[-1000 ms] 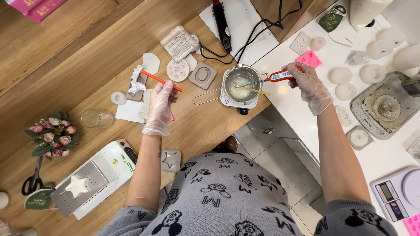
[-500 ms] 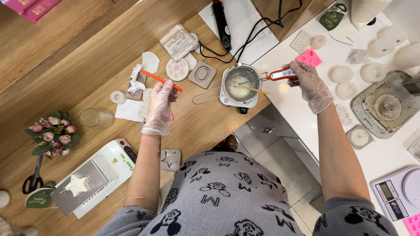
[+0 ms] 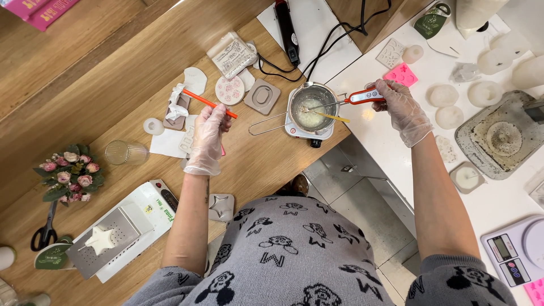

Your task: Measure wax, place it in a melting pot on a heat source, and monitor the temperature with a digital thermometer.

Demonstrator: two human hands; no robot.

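Gloved hands working at a small melting pot (image 3: 310, 107) on a hotplate (image 3: 309, 131).

Right hand (image 3: 401, 110) is gripping a red probe thermometer (image 3: 362, 97), its fingers closed on the handle and its metal tip dipping into the pale contents. Left hand (image 3: 207, 137) is pinching an orange stick (image 3: 208, 103) above the wooden table (image 3: 266, 164); a yellow stirrer (image 3: 333, 117) is leaning in the pot.

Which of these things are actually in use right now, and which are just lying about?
In use:
right hand holding the thermometer, probe in the pot
hot plate under the pot
left hand holding the orange stick

Lying about:
scissors
flowers
glass
pink mould
scale
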